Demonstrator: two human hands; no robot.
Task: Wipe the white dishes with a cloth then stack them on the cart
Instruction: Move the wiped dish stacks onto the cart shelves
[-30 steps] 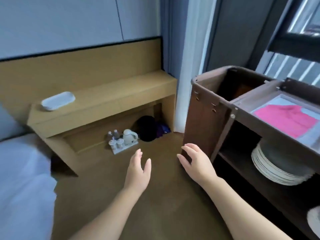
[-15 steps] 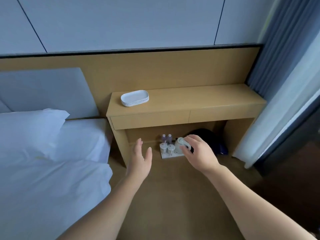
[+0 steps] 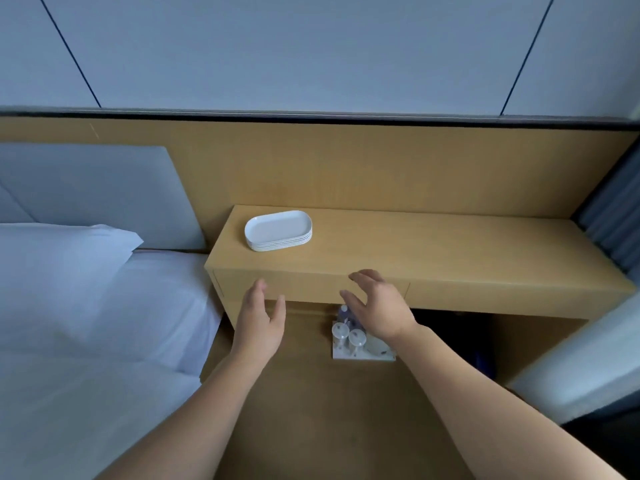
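My left hand [image 3: 258, 323] and right hand [image 3: 379, 308] hover released and empty before the wooden desk [image 3: 450, 247], the stack of white oval dishes [image 3: 278, 230] on it beyond my left hand, and the label on the bottle [image 3: 343, 311] beneath is too blurred to read.

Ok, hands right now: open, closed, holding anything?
Left hand: open, fingers relaxed, holding nothing.
Right hand: open, fingers spread and slightly bent, holding nothing.

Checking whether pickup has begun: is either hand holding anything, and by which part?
Nothing is held. The left hand and right hand are open, short of the white dishes.
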